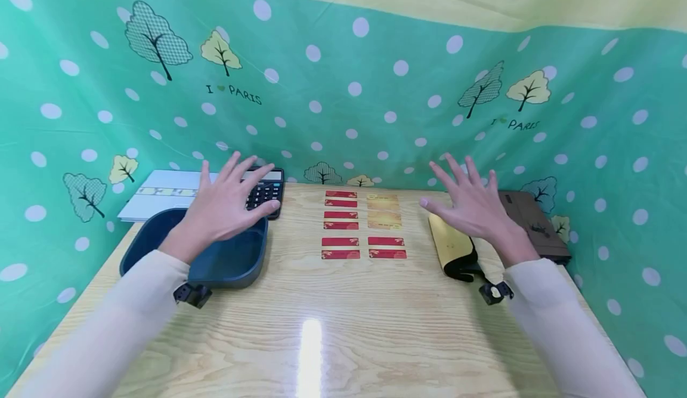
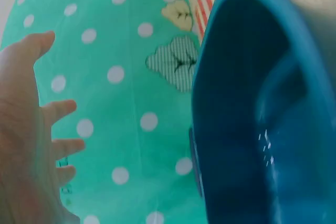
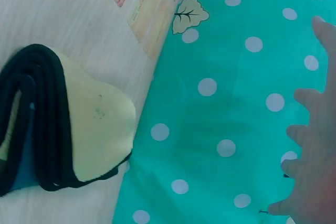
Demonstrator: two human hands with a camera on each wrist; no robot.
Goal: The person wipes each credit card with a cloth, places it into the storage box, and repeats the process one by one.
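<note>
My left hand [image 1: 222, 204] hovers over a dark blue plastic basin [image 1: 252, 275], fingers spread and nothing held. In the left wrist view the basin [image 2: 310, 40] stands apart from that hand [image 2: 23, 124]. My right hand [image 1: 474, 204] is raised with spread fingers above a folded yellow cloth with black edging [image 1: 449, 240], holding nothing. The right wrist view shows the thick folds of this cloth [image 3: 100, 124], away from the hand [image 3: 312, 145]. Between the hands, several red cards [image 1: 340, 242] and gold cards [image 1: 383, 219] lie in two columns on the table.
Behind the basin are a black calculator [image 1: 271, 192] and a white, box-like flat item [image 1: 161, 192], both partly hidden. A brown case [image 1: 531, 225] lies at the right rear. A green dotted curtain [image 1: 343, 111] borders the wooden table [image 1: 376, 326] at the back and sides.
</note>
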